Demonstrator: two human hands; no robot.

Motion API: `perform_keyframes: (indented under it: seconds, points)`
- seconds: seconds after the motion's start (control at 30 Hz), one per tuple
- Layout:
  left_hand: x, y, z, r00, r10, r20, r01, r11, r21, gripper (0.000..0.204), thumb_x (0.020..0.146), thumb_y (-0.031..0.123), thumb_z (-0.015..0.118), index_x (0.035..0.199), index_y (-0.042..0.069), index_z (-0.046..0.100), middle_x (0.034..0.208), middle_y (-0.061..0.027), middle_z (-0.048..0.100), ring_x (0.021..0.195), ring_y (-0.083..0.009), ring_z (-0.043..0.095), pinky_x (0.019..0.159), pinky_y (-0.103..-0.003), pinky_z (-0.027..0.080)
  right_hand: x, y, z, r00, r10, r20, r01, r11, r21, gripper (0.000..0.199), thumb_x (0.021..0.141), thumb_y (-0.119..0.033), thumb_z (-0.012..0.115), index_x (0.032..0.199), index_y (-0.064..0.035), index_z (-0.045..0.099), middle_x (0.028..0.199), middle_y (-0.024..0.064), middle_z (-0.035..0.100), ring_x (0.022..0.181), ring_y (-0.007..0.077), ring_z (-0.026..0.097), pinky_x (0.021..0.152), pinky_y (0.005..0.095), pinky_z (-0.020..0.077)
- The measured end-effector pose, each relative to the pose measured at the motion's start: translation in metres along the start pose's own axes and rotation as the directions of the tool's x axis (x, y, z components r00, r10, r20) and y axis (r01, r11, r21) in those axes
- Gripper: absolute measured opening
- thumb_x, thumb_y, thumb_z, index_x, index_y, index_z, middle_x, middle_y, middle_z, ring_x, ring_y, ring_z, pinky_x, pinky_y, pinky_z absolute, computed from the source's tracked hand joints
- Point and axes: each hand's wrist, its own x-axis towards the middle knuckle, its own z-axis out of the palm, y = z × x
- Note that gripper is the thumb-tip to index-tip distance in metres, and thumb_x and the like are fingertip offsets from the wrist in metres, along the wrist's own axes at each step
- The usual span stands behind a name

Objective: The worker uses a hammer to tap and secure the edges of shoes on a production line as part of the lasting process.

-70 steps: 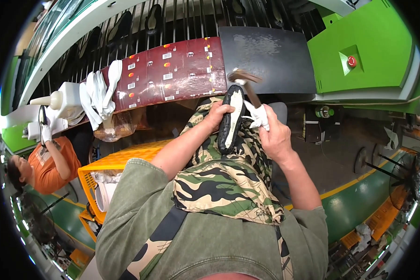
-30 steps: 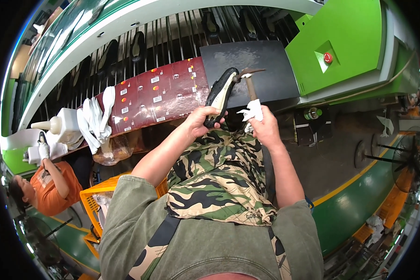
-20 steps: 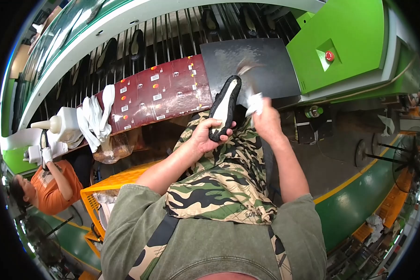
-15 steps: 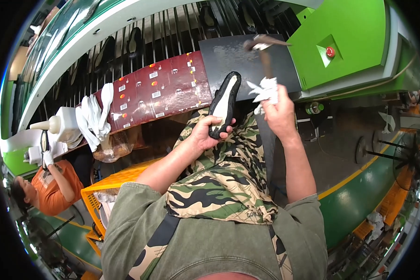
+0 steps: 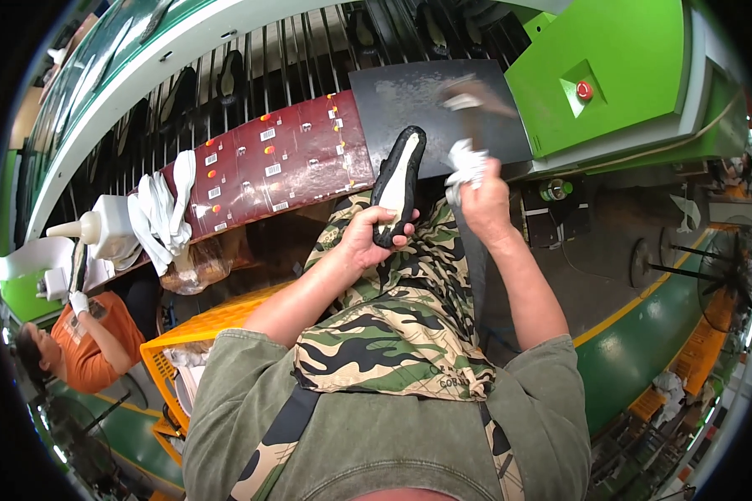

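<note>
My left hand [image 5: 368, 237] is wrapped round the near end of a black shoe [image 5: 383, 190], held bottom side up over my lap. A pale strip runs down the middle of its underside, and my thumb lies across it. To the right, my right hand [image 5: 486, 204] is closed on the handle of a hammer [image 5: 471, 127]. White cloth [image 5: 466, 164] is wrapped round that handle just above my fist. The hammer's head is smeared by motion, raised over the dark board and apart from the shoe.
A dark grey board [image 5: 426, 100] and a maroon labelled sheet [image 5: 284, 154] lie ahead, before a rack of rods [image 5: 284, 58]. White shoe-shaped pieces [image 5: 163, 213] and a white bottle [image 5: 113, 225] stand left. A green machine [image 5: 618, 75] is right; a co-worker [image 5: 100, 338] sits left.
The hammer has swung, its head now more blurred, and my right hand has shifted slightly left. My left hand still holds the shoe in nearly the same place.
</note>
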Motion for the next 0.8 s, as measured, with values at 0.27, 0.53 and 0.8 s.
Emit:
perform_keyframes:
  seconds: [0.27,0.53,0.8]
  points:
    - [0.003,0.003,-0.002,1.0,-0.013,0.005,0.013,1.0,-0.02,0.057,0.081,0.007,0.058,0.135,-0.004,0.044,0.118,-0.022,0.06,0.084,-0.0265,0.057,0.058,-0.029,0.049,-0.012,-0.008,0.003,0.99,0.135,0.049,-0.142,0.96,0.241,0.034,0.09,-0.012,0.059,0.12,-0.0003,0.048,0.083,0.0222,0.068,0.075,0.0392,0.069,0.067,0.0427,0.0537]
    - [-0.001,0.003,0.003,0.999,-0.032,-0.013,0.032,0.999,-0.031,0.052,0.083,0.006,0.053,0.132,-0.006,0.045,0.114,-0.0209,0.061,0.083,-0.0273,0.058,0.058,-0.03,0.047,-0.019,-0.015,0.004,0.999,0.02,-0.025,-0.015,0.983,0.183,0.036,0.088,-0.009,0.06,0.121,0.0013,0.049,0.089,0.0237,0.068,0.081,0.043,0.068,0.073,0.0465,0.0539]
    - [-0.001,0.009,0.004,1.0,-0.014,-0.007,0.013,0.999,-0.042,0.055,0.082,0.007,0.054,0.135,-0.004,0.043,0.114,-0.0214,0.06,0.084,-0.0273,0.057,0.058,-0.03,0.047,-0.003,-0.057,-0.036,0.979,0.071,0.19,-0.117,0.962,0.246,0.03,0.091,-0.012,0.064,0.117,-0.0005,0.054,0.082,0.0051,0.066,0.062,0.0088,0.06,0.055,0.027,0.0481]
